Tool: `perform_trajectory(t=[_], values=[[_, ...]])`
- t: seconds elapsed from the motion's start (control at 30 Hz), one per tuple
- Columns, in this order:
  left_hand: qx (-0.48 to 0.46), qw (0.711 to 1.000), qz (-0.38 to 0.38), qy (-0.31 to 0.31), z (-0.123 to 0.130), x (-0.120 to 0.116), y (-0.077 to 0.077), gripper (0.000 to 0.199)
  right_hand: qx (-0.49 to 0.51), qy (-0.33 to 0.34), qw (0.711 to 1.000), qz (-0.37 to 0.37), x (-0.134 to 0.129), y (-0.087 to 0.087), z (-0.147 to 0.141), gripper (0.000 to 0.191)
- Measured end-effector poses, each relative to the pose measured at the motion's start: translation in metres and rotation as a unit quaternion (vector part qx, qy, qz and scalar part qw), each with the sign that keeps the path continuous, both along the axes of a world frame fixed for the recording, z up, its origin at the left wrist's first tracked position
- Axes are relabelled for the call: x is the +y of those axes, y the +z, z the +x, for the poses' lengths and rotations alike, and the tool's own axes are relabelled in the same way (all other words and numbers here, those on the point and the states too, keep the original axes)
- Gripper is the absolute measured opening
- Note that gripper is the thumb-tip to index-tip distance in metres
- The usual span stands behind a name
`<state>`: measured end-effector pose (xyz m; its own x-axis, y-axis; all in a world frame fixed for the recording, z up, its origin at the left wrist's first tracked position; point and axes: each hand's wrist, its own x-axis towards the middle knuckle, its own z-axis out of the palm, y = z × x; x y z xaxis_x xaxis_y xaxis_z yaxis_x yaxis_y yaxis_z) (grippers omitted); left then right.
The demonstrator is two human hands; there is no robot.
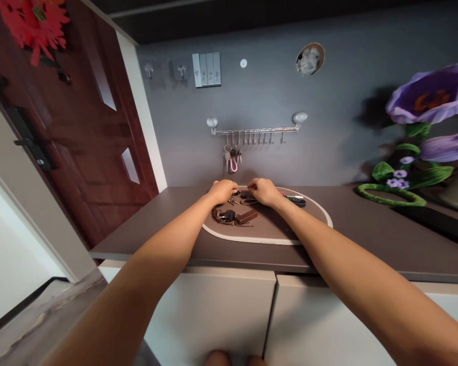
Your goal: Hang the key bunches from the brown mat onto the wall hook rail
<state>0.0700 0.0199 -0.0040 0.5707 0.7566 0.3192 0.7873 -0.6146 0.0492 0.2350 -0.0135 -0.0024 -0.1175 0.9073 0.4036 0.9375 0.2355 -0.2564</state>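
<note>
My left hand (223, 191) is over the left side of an oval mat (267, 240) with a pale rim. Its fingers are curled together at a small bunch of keys (233, 201), which shows by the fingertips. Close by on the right, my right hand (266, 192) has thumb and fingers pinched together; whatever is between them is hidden. Under it lies a brown braided strap (247, 202). Nearer me on the mat are a dark car key (229, 216) with a brown cord and a brown leather piece (247, 217). A dark item (298, 202) lies right of my right wrist.
A clear hook rail (255, 131) on the grey wall holds keys and a pink loop (233, 163). Purple fabric flowers (429, 96) and a green ring (391, 195) stand at the right of the counter (373, 239). A dark red door (99, 127) is at the left.
</note>
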Motion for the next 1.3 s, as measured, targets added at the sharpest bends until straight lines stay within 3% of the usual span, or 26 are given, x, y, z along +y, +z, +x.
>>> perform_trajectory(t=[0.47,0.83,1.3], values=[[-0.158,0.983,-0.059,-0.076,-0.003,-0.005,0.016,0.024,0.023,0.032,0.999,0.013,-0.009,0.003,-0.007,0.023],[-0.314,0.936,-0.138,-0.081,-0.002,-0.009,0.020,0.022,0.121,0.067,0.987,0.078,-0.016,0.004,-0.014,0.031],[-0.352,0.915,-0.177,-0.085,-0.004,-0.014,0.023,0.021,0.138,0.076,0.981,0.114,-0.014,0.004,-0.014,0.015]])
